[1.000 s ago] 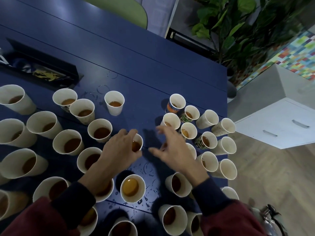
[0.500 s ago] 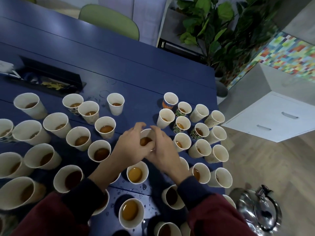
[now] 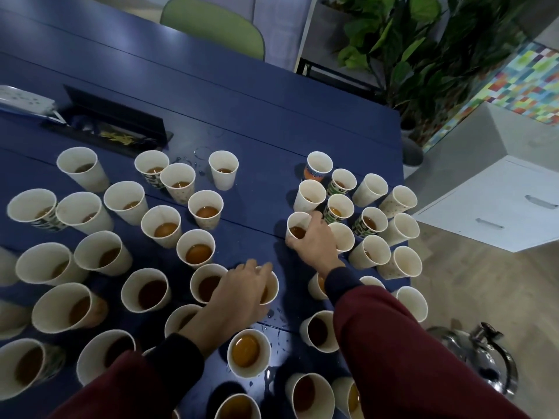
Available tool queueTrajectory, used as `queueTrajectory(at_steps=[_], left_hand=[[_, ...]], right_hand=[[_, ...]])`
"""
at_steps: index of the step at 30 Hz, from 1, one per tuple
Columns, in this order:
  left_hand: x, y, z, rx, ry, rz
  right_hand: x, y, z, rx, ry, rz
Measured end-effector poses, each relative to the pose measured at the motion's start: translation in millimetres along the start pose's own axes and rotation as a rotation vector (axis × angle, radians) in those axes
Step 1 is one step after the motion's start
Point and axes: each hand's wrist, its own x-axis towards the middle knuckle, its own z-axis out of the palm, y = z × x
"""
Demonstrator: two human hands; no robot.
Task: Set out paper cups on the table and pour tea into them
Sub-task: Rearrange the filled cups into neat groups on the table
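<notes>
Your right hand (image 3: pixel 316 241) curls round a paper cup (image 3: pixel 295 222) of tea (image 3: pixel 298 232) at the left side of the right-hand cluster. Your left hand (image 3: pixel 239 293) lies over a second cup (image 3: pixel 273 287), fingers bent across its rim and hiding most of it; whether they grip is unclear. More cups crowd the blue desk (image 3: pixel 257 116). Your right sleeve (image 3: pixel 393 343) covers several, and a blurred steel kettle (image 3: pixel 481 361) sits beyond it.

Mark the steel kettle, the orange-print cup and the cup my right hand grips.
steel kettle (image 3: pixel 475 365), head view, shiny top.
orange-print cup (image 3: pixel 312 175), head view, printed outer wall.
gripped cup (image 3: pixel 298 232), head view, tea surface beside the right hand (image 3: pixel 316 241).
</notes>
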Motion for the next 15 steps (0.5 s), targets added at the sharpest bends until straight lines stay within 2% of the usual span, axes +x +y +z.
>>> queueTrajectory(at_steps=[6, 15], left_hand=[[3.9, -3.9, -2.1, -0.016, 0.022, 0.003], [2.0, -6.0, -8.3, -0.045, 0.050, 0.000]], right_hand=[[3.8, -2.0, 3.0, 0.003, -0.005, 0.034], [0.1, -4.3, 4.2, -0.135, 0.041, 0.044]])
